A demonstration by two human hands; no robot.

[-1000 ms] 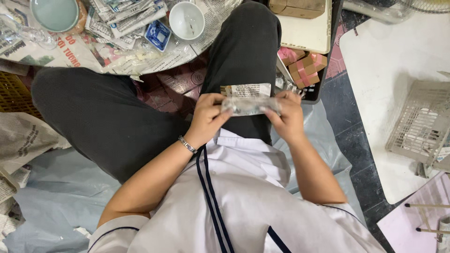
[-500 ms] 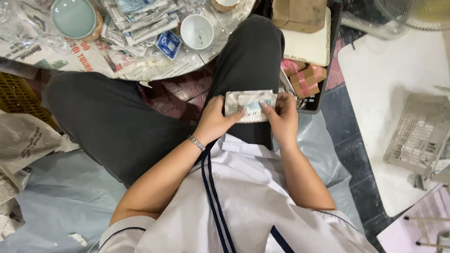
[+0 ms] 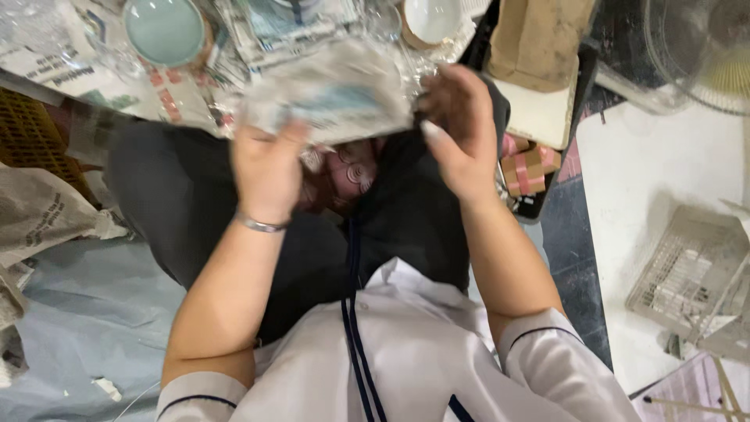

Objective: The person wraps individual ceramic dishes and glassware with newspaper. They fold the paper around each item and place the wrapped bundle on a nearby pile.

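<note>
Both hands are lifting a wrapped packet above the lap.

The left hand (image 3: 269, 168) and right hand (image 3: 461, 129) are gripping opposite ends of the blurred packet (image 3: 328, 98), holding it near a pale green bowl (image 3: 164, 30) and white cup (image 3: 431, 17).

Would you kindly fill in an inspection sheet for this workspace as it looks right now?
Surface: newspaper-covered low table; grey sheet on the floor.
Job's things: blurred clear-wrapped packet, held between both hands.
Clutter: pale green bowl, white cup, pink gift boxes, crumpled newspaper.
Grippers: left hand and right hand grip the packet's ends.
Cables: nothing seen.
Surroundings: white wire basket, fan, yellow crate.
</note>
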